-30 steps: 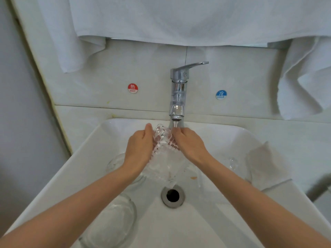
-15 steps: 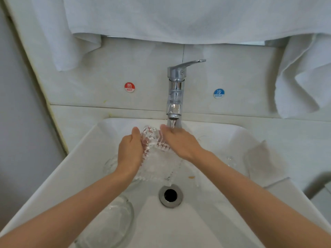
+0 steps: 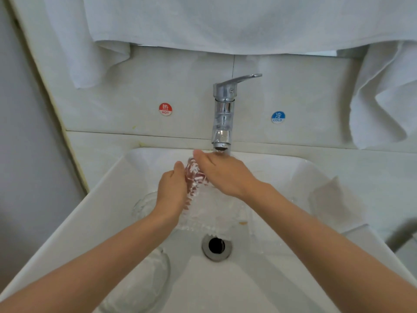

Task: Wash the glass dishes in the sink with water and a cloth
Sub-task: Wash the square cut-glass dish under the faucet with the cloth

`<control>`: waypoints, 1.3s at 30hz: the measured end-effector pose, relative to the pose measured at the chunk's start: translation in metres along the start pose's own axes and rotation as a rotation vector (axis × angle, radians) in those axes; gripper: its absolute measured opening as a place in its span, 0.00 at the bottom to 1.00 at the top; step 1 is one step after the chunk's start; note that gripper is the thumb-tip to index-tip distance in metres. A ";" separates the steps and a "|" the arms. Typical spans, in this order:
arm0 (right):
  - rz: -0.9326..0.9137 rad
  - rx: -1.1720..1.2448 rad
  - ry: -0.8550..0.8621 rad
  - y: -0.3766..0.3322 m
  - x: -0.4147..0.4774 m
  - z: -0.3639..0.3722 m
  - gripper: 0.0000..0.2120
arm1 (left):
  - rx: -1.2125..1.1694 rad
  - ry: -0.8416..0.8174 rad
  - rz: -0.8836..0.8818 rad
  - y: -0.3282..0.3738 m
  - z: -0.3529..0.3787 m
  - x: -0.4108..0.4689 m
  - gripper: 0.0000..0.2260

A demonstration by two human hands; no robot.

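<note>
A clear cut-glass dish [image 3: 203, 208] stands on edge over the white sink [image 3: 108, 195], under the chrome tap [image 3: 222, 116]. My left hand [image 3: 172, 190] grips its left side, fingers curled round the rim. On its right face lies my right hand [image 3: 222, 175], palm pressed against the glass, fingers fairly straight, directly below the spout. Two more glass dishes lie in the basin: one [image 3: 142, 205] behind my left wrist, another [image 3: 144, 283] at the front left. No cloth is visible in either hand.
The drain [image 3: 216, 246] is open in the basin's middle. A translucent sheet [image 3: 334, 199] lies over the sink's right rim. White towels [image 3: 225, 21] hang above; another towel [image 3: 383, 96] hangs at right. Hot and cold stickers flank the tap.
Both hands and the dish have shifted slightly left, and my right hand has slid up over the glass toward the spout.
</note>
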State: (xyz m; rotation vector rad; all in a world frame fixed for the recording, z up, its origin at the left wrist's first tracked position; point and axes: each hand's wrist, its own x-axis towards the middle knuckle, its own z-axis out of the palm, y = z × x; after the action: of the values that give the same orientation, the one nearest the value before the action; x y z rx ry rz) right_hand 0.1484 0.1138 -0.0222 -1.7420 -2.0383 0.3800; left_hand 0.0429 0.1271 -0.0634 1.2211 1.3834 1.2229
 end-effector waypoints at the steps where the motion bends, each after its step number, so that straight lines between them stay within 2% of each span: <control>1: 0.023 0.010 -0.020 0.006 -0.003 -0.003 0.26 | -0.007 0.001 -0.019 0.000 -0.001 0.001 0.20; 4: 0.160 0.126 -0.042 0.034 -0.016 -0.011 0.25 | -0.041 -0.025 -0.087 0.001 -0.002 0.005 0.19; 8: 0.409 0.389 0.151 0.053 -0.022 -0.001 0.20 | 0.036 -0.147 -0.112 0.006 0.005 0.000 0.19; 10: 0.531 0.548 0.153 0.057 -0.023 0.004 0.19 | 0.162 -0.214 -0.033 0.012 0.010 -0.002 0.20; 14: 0.638 0.777 0.190 0.062 -0.024 0.007 0.16 | 0.487 -0.395 0.269 0.016 0.020 0.007 0.29; 18: 0.690 0.875 0.208 0.066 -0.025 0.009 0.15 | 0.620 -0.404 0.378 0.012 0.026 0.018 0.25; 22: 0.718 0.914 0.199 0.068 -0.025 0.010 0.16 | 0.535 -0.474 0.401 0.007 0.021 0.023 0.25; 27: 0.734 0.941 0.215 0.071 -0.025 0.011 0.15 | 0.308 -0.711 0.334 0.005 0.003 0.019 0.22; 31: 0.717 0.909 0.215 0.071 -0.023 0.014 0.15 | 0.391 -0.556 0.340 0.009 0.017 0.019 0.22; 33: 0.743 0.942 0.198 0.072 -0.025 0.015 0.15 | 0.384 -0.561 0.316 0.009 0.017 0.019 0.24; 36: 0.756 1.012 0.203 0.078 -0.025 0.013 0.12 | 0.243 -0.814 0.271 0.003 0.005 0.025 0.21; 39: 0.762 1.050 0.205 0.081 -0.025 0.013 0.12 | 0.062 -1.010 0.140 -0.006 -0.011 0.031 0.31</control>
State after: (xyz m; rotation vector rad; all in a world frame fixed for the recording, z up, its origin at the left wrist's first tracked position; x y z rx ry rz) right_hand 0.2153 0.1046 -0.0752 -1.6118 -0.6592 1.1700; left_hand 0.0275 0.1567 -0.0685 1.6604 0.5835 0.4750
